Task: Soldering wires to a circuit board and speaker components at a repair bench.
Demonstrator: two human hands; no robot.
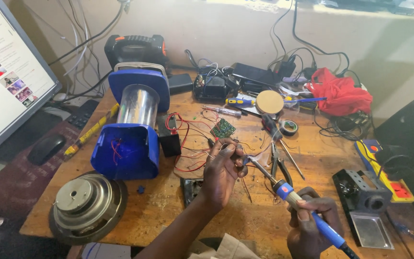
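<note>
- Wooden workbench [259, 216], scuffed and cluttered, seen from above; both hands work near its front edge.
- Right hand [312, 223]: fingers closed firmly around the blue-handled soldering iron with orange collar [288, 192], whose metal tip slants up and left toward the other hand.
- Left hand [221, 172]: fingertips pinched together on thin wire ends; exactly what they clamp is too small to tell. The iron's tip lies just beside these fingers.
- Small green circuit board [223, 128], lying flat beyond the left hand, joined by loose red wires [185, 144] to the blue plastic lantern with clear cylinder [132, 129], which rests on its side.
- Nearby: long-nosed pliers [276, 165] between the hands, a roll of dark tape [289, 127], a black metal soldering-iron stand with tray [365, 211] at the right, and a round metal loudspeaker [87, 204] at the left.
- Risk, as a judgement: the tip sits so near the pinching fingers that a small slip could burn them.
- Risk: the slack red wires could snag a wrist and drag the board, or touch the tip and lose their insulation.
</note>
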